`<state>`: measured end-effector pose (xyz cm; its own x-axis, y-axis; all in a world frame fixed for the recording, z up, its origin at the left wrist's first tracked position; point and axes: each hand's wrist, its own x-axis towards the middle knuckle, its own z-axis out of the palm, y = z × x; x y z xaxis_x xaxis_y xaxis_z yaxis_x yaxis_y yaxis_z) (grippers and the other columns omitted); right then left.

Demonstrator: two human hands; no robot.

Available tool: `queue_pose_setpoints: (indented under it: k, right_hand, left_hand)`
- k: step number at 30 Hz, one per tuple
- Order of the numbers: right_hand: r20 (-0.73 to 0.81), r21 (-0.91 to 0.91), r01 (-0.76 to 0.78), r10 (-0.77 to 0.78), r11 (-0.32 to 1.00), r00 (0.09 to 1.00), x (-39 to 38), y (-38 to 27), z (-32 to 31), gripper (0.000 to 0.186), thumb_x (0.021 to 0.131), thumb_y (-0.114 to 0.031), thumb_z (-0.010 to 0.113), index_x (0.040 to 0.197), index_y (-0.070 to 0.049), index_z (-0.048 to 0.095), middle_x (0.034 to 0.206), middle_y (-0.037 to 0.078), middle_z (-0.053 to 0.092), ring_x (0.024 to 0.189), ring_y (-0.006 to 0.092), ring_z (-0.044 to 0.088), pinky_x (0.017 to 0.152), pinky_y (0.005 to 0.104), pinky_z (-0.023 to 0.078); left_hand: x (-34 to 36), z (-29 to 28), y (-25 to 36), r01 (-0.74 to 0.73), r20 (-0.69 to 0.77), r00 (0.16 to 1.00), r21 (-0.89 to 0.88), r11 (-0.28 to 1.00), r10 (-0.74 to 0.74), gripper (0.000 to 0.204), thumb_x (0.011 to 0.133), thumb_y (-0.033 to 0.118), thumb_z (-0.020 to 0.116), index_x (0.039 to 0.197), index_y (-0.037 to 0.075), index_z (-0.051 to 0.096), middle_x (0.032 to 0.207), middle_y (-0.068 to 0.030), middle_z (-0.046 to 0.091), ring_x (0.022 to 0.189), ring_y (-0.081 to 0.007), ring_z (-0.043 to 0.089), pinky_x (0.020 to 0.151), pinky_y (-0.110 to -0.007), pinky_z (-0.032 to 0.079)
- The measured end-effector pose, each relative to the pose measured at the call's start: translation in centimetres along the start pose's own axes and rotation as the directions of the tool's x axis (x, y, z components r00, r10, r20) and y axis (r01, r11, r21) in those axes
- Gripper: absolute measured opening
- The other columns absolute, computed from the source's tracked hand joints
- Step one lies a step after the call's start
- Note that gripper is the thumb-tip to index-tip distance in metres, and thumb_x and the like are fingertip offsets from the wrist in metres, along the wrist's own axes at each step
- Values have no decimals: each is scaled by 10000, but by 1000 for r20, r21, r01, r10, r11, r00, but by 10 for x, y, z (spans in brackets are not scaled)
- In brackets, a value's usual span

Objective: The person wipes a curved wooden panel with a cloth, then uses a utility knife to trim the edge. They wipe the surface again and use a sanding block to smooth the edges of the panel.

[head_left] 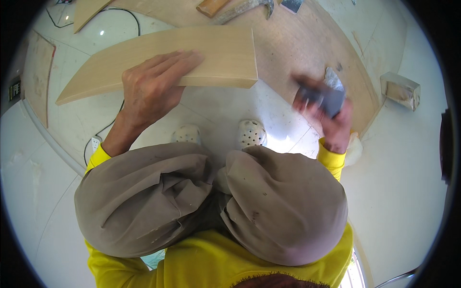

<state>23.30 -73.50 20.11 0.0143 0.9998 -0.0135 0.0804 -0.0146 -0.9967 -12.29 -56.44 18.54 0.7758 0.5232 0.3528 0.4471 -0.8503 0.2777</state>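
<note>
A pale wood-coloured board (216, 48) with a narrow light edge slants across the upper middle of the view. My left hand (153, 81) grips its near edge, fingers lying over the upper face and thumb hidden. Off the board's right end, my right hand (326, 113) is closed around a dark grey block-shaped object (331, 100). Motion blurs both that hand and the block, so its exact kind is unclear. The block is apart from the board. Just behind it lies a crumpled silvery piece (333, 79).
A claw hammer (247, 10) and a brown wooden piece (211, 6) lie at the top, on a large brown sheet (293, 45). A clear box (402, 91) stands at right. At left run a black cable (108, 126) and a leaning panel (38, 77). My clogs (252, 133) rest on the tiles.
</note>
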Motion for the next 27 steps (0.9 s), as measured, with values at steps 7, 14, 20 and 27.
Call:
queue_pose_setpoints:
  k: [7, 14, 20, 27]
  right_hand:
    - [-356, -877, -211, -288, 432, 889, 46, 134, -64, 597, 1079, -285, 823, 1611, -67, 663, 1569, 214, 709, 1437, 391, 677, 1258, 495, 492]
    - [-156, -467, 167, -267, 868, 951, 51, 118, 28, 500, 1219, -361, 562, 1633, -99, 659, 1697, 170, 628, 1587, 386, 551, 1342, 483, 398]
    - [89, -348, 190, -170, 918, 981, 118, 162, 25, 506, 1250, -342, 446, 1563, -58, 725, 1680, 153, 656, 1634, 350, 517, 1370, 454, 365]
    - [128, -265, 192, -163, 945, 978, 47, 83, 48, 444, 1229, -352, 528, 1443, -74, 800, 1499, 158, 771, 1478, 367, 677, 1252, 465, 519]
  left_hand:
    - [-25, 3, 16, 15, 95, 995, 2, 1000, -15, 655, 756, -79, 827, 1374, 135, 858, 1329, -61, 868, 1219, -264, 837, 997, -377, 689]
    - [-40, 13, 20, 18, 105, 994, -10, 1000, -16, 699, 720, -117, 780, 1369, 130, 862, 1359, -61, 859, 1253, -267, 827, 1034, -383, 685]
    - [-35, 19, 22, 7, 61, 998, -28, 1000, -6, 621, 734, -87, 749, 1291, 152, 885, 1304, -35, 874, 1184, -243, 840, 954, -368, 695]
    - [-38, 9, 25, 126, 124, 985, -72, 989, -117, 656, 709, -125, 784, 1309, 123, 879, 1319, -67, 870, 1245, -280, 833, 1059, -388, 678]
